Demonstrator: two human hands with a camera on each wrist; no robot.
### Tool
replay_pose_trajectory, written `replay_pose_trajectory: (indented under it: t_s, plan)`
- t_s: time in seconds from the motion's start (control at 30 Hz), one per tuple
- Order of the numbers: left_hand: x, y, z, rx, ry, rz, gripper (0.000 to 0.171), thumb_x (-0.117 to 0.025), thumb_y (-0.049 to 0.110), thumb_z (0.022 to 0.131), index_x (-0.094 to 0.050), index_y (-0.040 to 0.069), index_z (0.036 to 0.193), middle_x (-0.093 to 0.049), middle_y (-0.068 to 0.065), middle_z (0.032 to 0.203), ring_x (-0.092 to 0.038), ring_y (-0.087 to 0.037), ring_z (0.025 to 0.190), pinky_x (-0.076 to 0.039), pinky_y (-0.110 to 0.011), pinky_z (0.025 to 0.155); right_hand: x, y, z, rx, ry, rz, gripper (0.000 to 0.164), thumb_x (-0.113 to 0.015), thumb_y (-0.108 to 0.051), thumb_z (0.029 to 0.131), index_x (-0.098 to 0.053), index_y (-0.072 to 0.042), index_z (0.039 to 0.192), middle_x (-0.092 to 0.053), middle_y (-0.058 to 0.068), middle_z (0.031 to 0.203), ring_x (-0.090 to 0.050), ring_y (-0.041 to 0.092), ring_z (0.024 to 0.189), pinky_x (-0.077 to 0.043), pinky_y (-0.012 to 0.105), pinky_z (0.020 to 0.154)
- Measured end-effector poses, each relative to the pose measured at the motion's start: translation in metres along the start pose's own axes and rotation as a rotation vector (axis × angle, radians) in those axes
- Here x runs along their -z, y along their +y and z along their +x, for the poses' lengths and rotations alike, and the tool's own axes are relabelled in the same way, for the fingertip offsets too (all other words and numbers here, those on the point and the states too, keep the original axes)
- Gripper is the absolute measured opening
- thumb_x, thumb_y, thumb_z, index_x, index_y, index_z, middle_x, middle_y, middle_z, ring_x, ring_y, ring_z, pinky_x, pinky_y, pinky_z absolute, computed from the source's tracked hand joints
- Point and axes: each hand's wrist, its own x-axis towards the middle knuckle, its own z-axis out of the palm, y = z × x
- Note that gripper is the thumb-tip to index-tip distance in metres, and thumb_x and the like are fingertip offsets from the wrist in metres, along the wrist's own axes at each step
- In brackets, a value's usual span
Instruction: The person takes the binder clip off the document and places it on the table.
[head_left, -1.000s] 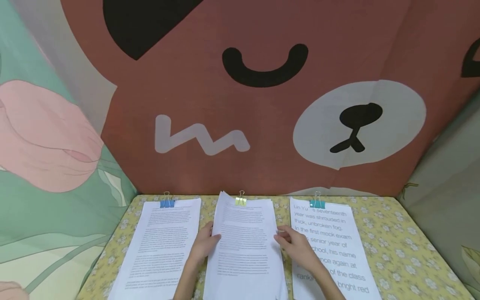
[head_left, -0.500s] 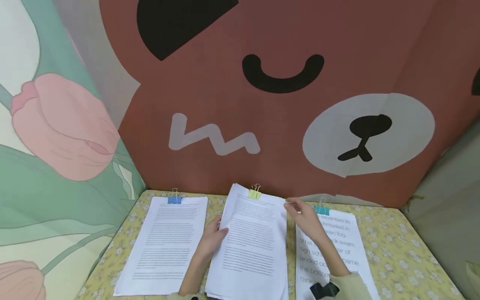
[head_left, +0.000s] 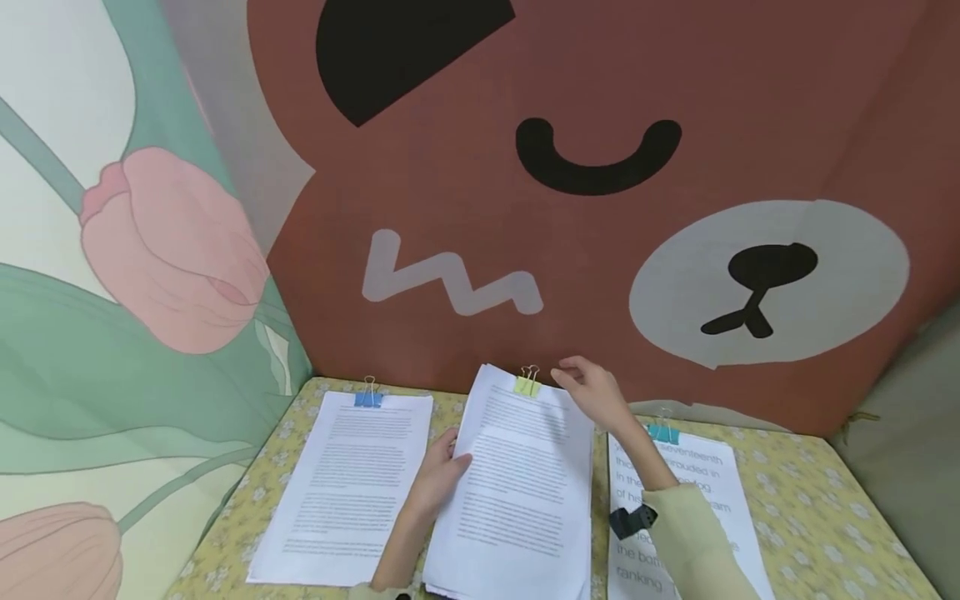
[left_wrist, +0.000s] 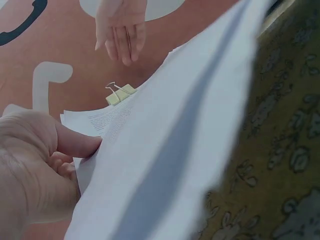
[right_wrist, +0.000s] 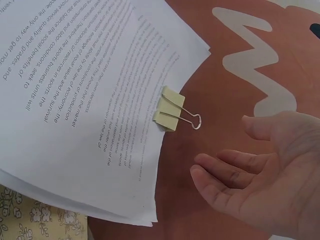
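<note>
In the head view, my left hand (head_left: 438, 475) grips the left edge of the middle stack of printed paper (head_left: 521, 492), thumb on top. The left wrist view shows the thumb pressing the sheets, with the other fingers partly hidden behind them. A yellow binder clip (head_left: 528, 383) holds the top of this stack, its wire handles standing up. My right hand (head_left: 595, 393) hovers by the top right corner, beside the clip. In the right wrist view, that right hand (right_wrist: 250, 175) holds nothing, its fingers loosely bent and apart from the clip's wire handles.
A paper stack (head_left: 345, 500) with a blue binder clip (head_left: 368, 397) lies at left. Another stack (head_left: 720, 533), in large print with a teal clip (head_left: 663, 433), lies at right under the right forearm. A flowered cloth (head_left: 817, 517) covers the table; a bear-print backdrop (head_left: 450, 350) stands behind.
The right hand has left the stack's right edge and risen to the top near the yellow clip. The middle stack has tilted, its top leaning right, while the left hand keeps its grip.
</note>
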Motion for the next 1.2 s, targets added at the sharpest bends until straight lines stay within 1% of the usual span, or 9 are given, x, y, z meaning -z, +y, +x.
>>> replay_pose_trajectory:
  t_s: [0.2,0.4,0.5,0.73,0.83,0.93,1.1,1.2]
  plan:
    - [-0.002,0.0,0.002,0.026,0.002,0.019,0.047,-0.052,0.0,0.1,-0.047,-0.008,0.146,-0.07,-0.014,0.098,-0.07,-0.023,0.079,-0.056,-0.034,0.07,-0.005,0.0,0.009,-0.017,-0.023,0.01,0.044,-0.059,-0.025,0.107,-0.059,0.01,0.133,-0.065,0.027,0.127,-0.061,0.042,0.119,-0.053,0.053,0.095]
    - [-0.002,0.001,0.001,0.048,-0.001,0.013,0.051,-0.053,0.002,0.1,-0.044,-0.007,0.15,-0.07,-0.014,0.103,-0.07,-0.023,0.082,-0.057,-0.035,0.074,-0.009,0.003,0.018,-0.012,-0.045,0.03,0.044,-0.059,-0.025,0.107,-0.059,0.01,0.134,-0.063,0.028,0.132,-0.059,0.044,0.123,-0.052,0.055,0.097]
    - [-0.002,0.002,0.002,0.052,0.004,0.016,0.05,-0.053,0.002,0.1,-0.045,-0.006,0.149,-0.07,-0.014,0.102,-0.07,-0.023,0.081,-0.057,-0.035,0.072,-0.011,0.004,0.022,-0.023,-0.061,0.033,0.046,-0.058,-0.026,0.107,-0.058,0.01,0.136,-0.06,0.029,0.135,-0.057,0.045,0.126,-0.05,0.055,0.099]
    - [-0.004,0.003,0.003,0.021,0.015,0.037,0.046,-0.055,0.0,0.098,-0.051,-0.007,0.143,-0.072,-0.013,0.098,-0.069,-0.022,0.076,-0.055,-0.032,0.067,-0.012,0.006,0.03,-0.056,-0.108,0.034,0.048,-0.053,-0.028,0.109,-0.055,0.01,0.14,-0.057,0.029,0.14,-0.053,0.046,0.132,-0.047,0.056,0.105]
    - [-0.003,0.002,0.003,0.014,0.007,0.038,0.046,-0.055,-0.001,0.097,-0.051,-0.007,0.143,-0.072,-0.014,0.099,-0.069,-0.022,0.077,-0.055,-0.032,0.068,-0.012,0.005,0.032,-0.062,-0.139,0.067,0.048,-0.051,-0.026,0.11,-0.054,0.01,0.14,-0.056,0.029,0.141,-0.05,0.046,0.134,-0.045,0.056,0.107]
    - [-0.003,0.001,0.003,0.032,0.003,0.038,0.048,-0.054,0.0,0.098,-0.05,-0.006,0.145,-0.071,-0.013,0.101,-0.069,-0.022,0.078,-0.055,-0.032,0.07,-0.014,0.006,0.033,-0.071,-0.161,0.112,0.047,-0.051,-0.024,0.11,-0.053,0.012,0.14,-0.056,0.029,0.142,-0.049,0.046,0.135,-0.045,0.056,0.107]
    - [-0.001,-0.001,0.004,0.055,-0.009,0.036,0.047,-0.054,0.001,0.099,-0.05,-0.004,0.146,-0.071,-0.012,0.1,-0.069,-0.022,0.078,-0.054,-0.032,0.07,-0.017,0.01,0.034,-0.085,-0.152,0.146,0.046,-0.055,-0.023,0.108,-0.055,0.013,0.137,-0.059,0.029,0.136,-0.054,0.045,0.129,-0.046,0.055,0.106]
    - [-0.001,-0.002,0.005,0.047,-0.017,0.035,0.045,-0.054,0.001,0.098,-0.052,-0.004,0.143,-0.072,-0.012,0.098,-0.069,-0.022,0.075,-0.054,-0.032,0.068,-0.018,0.011,0.035,-0.104,-0.151,0.166,0.049,-0.056,-0.025,0.108,-0.054,0.012,0.138,-0.059,0.028,0.136,-0.055,0.043,0.128,-0.044,0.055,0.108]
